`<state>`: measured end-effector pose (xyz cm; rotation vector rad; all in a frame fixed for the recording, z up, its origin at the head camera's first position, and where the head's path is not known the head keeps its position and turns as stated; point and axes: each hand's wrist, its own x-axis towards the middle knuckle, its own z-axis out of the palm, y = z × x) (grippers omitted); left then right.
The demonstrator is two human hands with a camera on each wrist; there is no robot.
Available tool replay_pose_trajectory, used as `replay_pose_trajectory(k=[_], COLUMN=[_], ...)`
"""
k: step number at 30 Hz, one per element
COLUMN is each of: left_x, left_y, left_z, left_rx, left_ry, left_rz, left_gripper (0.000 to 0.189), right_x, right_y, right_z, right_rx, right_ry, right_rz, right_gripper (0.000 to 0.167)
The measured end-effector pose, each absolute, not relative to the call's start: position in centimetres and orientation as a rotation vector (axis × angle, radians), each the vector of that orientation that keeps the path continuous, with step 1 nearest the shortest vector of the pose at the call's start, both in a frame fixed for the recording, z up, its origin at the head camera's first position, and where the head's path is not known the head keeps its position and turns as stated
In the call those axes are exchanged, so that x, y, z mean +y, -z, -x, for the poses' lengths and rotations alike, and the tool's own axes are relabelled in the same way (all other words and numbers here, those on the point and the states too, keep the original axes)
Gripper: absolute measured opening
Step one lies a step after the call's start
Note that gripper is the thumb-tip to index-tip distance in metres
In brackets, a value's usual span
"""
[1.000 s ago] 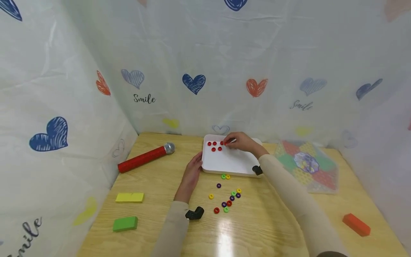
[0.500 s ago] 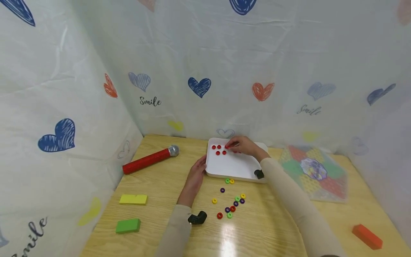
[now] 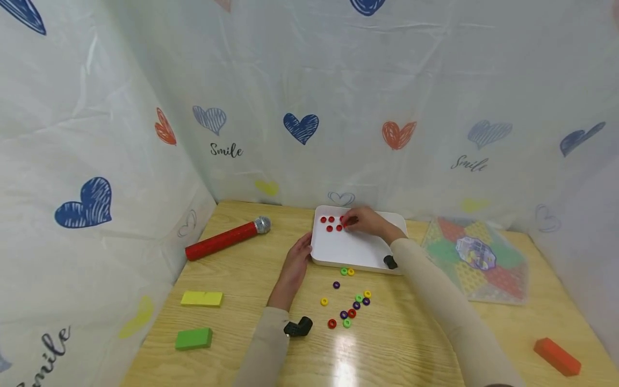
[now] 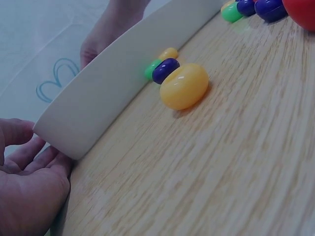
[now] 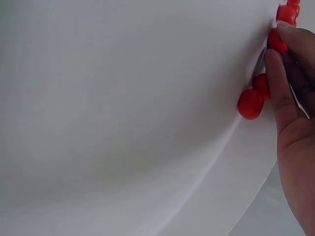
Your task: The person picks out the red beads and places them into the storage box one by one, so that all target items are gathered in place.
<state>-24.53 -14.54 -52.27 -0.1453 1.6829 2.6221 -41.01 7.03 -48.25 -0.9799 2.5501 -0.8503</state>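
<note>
My right hand (image 3: 368,221) is over the back of a white tray (image 3: 350,251), pinching a red ring-shaped bead (image 5: 277,40) between thumb and finger. The held bead is close to the end of the lower of two short rows of red beads (image 3: 329,228) inside the tray. In the right wrist view, more red beads (image 5: 250,104) lie beside the fingers, near the tray wall. My left hand (image 3: 293,269) grips the tray's left edge. The left wrist view has one digit at the rim and other fingers against the outer wall. Part of the bead rows is hidden behind the right hand.
Loose beads in yellow (image 3: 324,302), green (image 3: 346,323), purple (image 3: 336,285) and red (image 3: 331,323) lie before the tray. A red microphone (image 3: 222,241), yellow block (image 3: 202,299) and green block (image 3: 193,338) are left; a patterned bag (image 3: 476,260) and red block (image 3: 557,356) right.
The right hand has brought its red bead from beside the upper row down toward the end of the lower row. My left hand stays at the tray's edge; the head view has shifted slightly.
</note>
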Motion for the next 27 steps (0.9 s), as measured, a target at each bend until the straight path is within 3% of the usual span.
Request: replay_pose_trajectory(k=[13,27], left_x=[-14.5,-14.6], left_y=[52.4,52.9], left_z=[24.7,25.3], left_rx=[1.691,1.699], left_ry=[-2.615,-2.638], left_rz=[0.178,0.153], left_gripper=[0.047,0.046], right_x=[7.4,9.4], right_y=[46.9,44.6], right_z=[39.9,36.3], right_rx=[2.548,2.552], right_ry=[0.860,0.926], right_rz=[0.930,0.993], right_gripper=[0.025,0.030])
